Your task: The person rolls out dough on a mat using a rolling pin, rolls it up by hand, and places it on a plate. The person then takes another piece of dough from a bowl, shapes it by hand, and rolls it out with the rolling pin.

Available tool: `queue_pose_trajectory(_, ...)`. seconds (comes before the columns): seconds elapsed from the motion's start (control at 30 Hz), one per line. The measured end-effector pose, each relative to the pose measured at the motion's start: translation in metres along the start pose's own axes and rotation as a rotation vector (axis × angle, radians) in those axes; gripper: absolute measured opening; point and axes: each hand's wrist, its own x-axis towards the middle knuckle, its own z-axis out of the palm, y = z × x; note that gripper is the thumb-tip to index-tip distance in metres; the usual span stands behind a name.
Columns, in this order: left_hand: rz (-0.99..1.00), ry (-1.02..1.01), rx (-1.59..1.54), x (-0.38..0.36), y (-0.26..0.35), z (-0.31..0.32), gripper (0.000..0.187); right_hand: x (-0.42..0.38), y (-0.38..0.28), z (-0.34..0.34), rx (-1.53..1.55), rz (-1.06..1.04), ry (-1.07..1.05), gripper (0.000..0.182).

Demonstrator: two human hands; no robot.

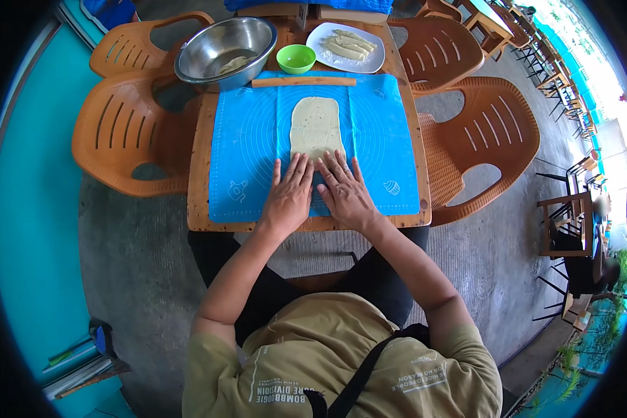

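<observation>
A long, flat sheet of pale dough (315, 125) lies on a blue mat (244, 153) with printed circles. At its near end rest the fingertips of my left hand (290, 191), palm down with the fingers apart. My right hand (346, 189) lies beside it, also palm down and spread, its fingertips on the same dough edge. Neither hand grips anything. Beyond the dough, a wooden rolling pin (304, 81) lies crosswise along the far part of the mat.
Behind the mat stand a metal bowl (212, 52) with dough inside, a green bowl (296, 58) and a white plate (362, 65) holding dough strips. Orange chairs (129, 132) flank the wooden table (199, 160) on both sides.
</observation>
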Motion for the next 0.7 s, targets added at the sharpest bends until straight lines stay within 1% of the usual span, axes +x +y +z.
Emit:
queue_pose_trajectory(0.13, 0.01, 0.004, -0.011, 0.012, -0.007, 0.002, 0.055, 0.008, 0.005, 0.003, -0.033, -0.004, 0.008, 0.059)
queue_pose_trajectory(0.2, 0.004, -0.035, 0.04, 0.019, -0.01, 0.002, 0.056, 0.012, 0.006, 0.003, -0.002, 0.015, 0.014, 0.06)
queue_pose_trajectory(0.33, 0.019, -0.046, 0.061, 0.029, -0.015, 0.001, 0.057, 0.012, 0.006, 0.002, -0.003, 0.028, 0.01, 0.06)
queue_pose_trajectory(0.4, 0.002, -0.032, 0.055, 0.03, -0.017, -0.003, 0.056, 0.011, 0.004, 0.001, -0.031, 0.033, 0.059, 0.061)
queue_pose_trajectory(0.43, -0.001, -0.034, 0.056, 0.027, -0.018, -0.004, 0.056, 0.008, 0.002, 0.0, -0.029, 0.031, 0.057, 0.061)
queue_pose_trajectory(0.5, -0.003, 0.085, 0.036, 0.014, -0.015, -0.006, 0.055, -0.007, -0.005, -0.007, -0.075, 0.051, 0.078, 0.062)
queue_pose_trajectory(0.53, -0.003, 0.085, 0.036, 0.007, -0.012, -0.01, 0.055, -0.013, -0.006, -0.009, -0.075, 0.051, 0.078, 0.062)
queue_pose_trajectory(0.6, 0.003, 0.087, -0.061, -0.015, -0.003, -0.015, 0.053, -0.026, -0.009, -0.01, -0.082, 0.053, 0.009, 0.063)
queue_pose_trajectory(0.7, 0.053, 0.065, -0.064, -0.027, 0.006, -0.014, 0.053, -0.031, -0.015, -0.008, -0.073, 0.052, 0.009, 0.063)
